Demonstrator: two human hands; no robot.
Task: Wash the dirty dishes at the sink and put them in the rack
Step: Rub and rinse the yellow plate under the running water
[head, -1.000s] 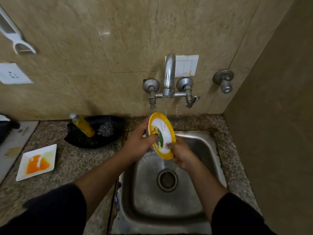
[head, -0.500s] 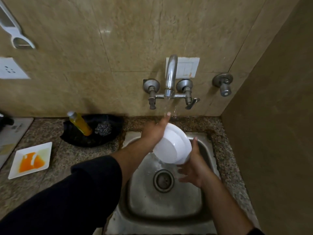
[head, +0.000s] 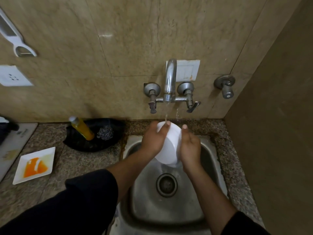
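A small round plate point(head: 169, 148), its white underside showing, is held on edge over the steel sink point(head: 208, 158) under a thin stream from the tap point(head: 170, 80). My left hand point(head: 153, 140) grips its left side with fingers over the top rim. My right hand point(head: 189, 150) presses against its right side. Water runs off the plate's lower edge toward the drain point(head: 166, 184). A dirty square white plate point(head: 34, 164) with orange residue lies on the counter at the left. No rack is in view.
A black tray point(head: 79, 145) behind the counter holds a yellow soap bottle point(head: 82, 128) and a steel scrubber point(head: 105, 132). A white board point(head: 13, 145) lies at the far left. A side wall stands close on the right. A peeler point(head: 15, 39) hangs on the wall.
The plate was turned from its yellow printed face to its white back. My right hand, open below it half a second ago, now clasps its right side; both hands rose toward the stream.
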